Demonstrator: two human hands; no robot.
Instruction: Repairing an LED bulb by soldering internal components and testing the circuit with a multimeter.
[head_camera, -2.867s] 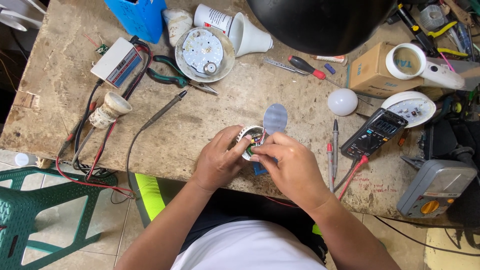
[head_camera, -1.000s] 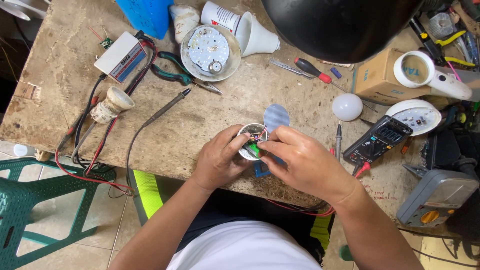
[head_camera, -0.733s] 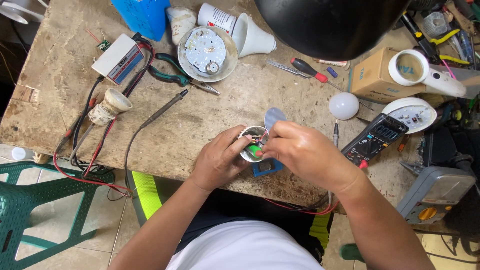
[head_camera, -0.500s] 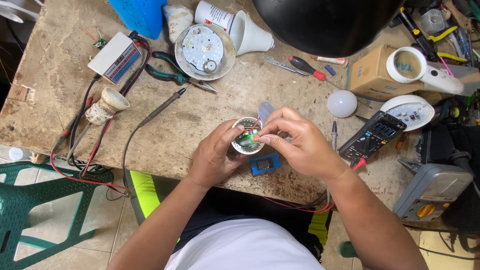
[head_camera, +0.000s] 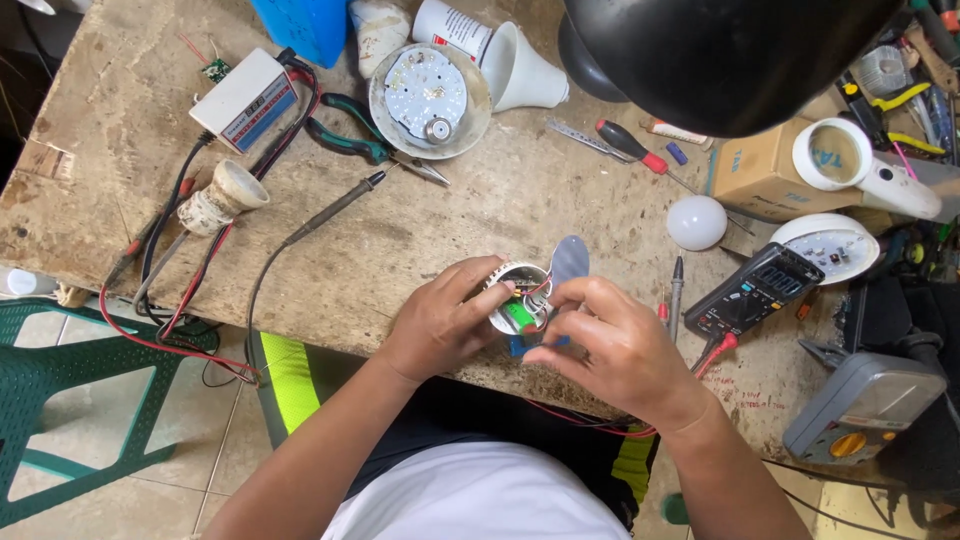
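My left hand (head_camera: 440, 325) grips an opened white bulb housing (head_camera: 515, 290) just above the near edge of the workbench; a green circuit board and red wires show inside it. My right hand (head_camera: 615, 345) pinches a thin round disc (head_camera: 570, 262) that stands on edge beside the housing, its fingers touching the wires. A small blue object (head_camera: 520, 347) lies under the hands, mostly hidden.
On the worn wooden bench (head_camera: 400, 230) lie a soldering iron (head_camera: 335, 208), pliers (head_camera: 350, 130), a round LED plate in a dish (head_camera: 428, 98), a screwdriver (head_camera: 630, 145), a white globe (head_camera: 696, 221), a multimeter (head_camera: 766, 290) and a cardboard box (head_camera: 765, 170). A black lamp shade (head_camera: 720, 50) hangs above.
Both hands have stayed over the bulb housing near the front edge, turning it slightly. The right hand's fingers shifted from the housing's inside to holding the disc upright beside it.
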